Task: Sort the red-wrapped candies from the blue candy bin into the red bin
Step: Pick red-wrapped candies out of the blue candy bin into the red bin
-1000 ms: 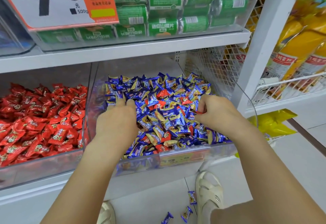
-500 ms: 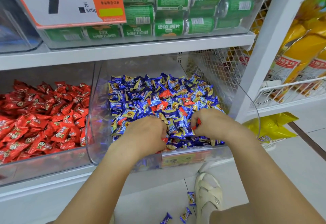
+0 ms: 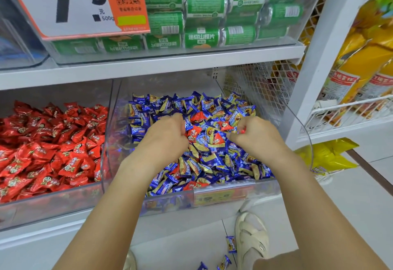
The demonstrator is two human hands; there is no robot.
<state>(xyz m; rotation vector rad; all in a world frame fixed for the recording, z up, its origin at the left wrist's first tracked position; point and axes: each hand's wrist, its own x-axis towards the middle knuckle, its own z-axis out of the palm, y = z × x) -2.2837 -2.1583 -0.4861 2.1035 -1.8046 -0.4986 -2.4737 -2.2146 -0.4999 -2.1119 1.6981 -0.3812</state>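
The clear blue candy bin holds a heap of blue-and-gold candies with red-wrapped candies scattered among them. My left hand lies on the middle of the heap, and its curled fingertips pinch the edge of a red candy. My right hand is just right of it. Its fingers are curled round a red candy, of which only a sliver shows. The red bin stands to the left, full of red candies.
Green cans and a price sign fill the shelf above. Wire mesh and yellow bags are on the right. A few blue candies lie on the floor by my sandal.
Both hands first dropped toward the bin's front and drew together. They have since moved back up to the middle of the heap, and the left hand's fingertips reached a red candy.
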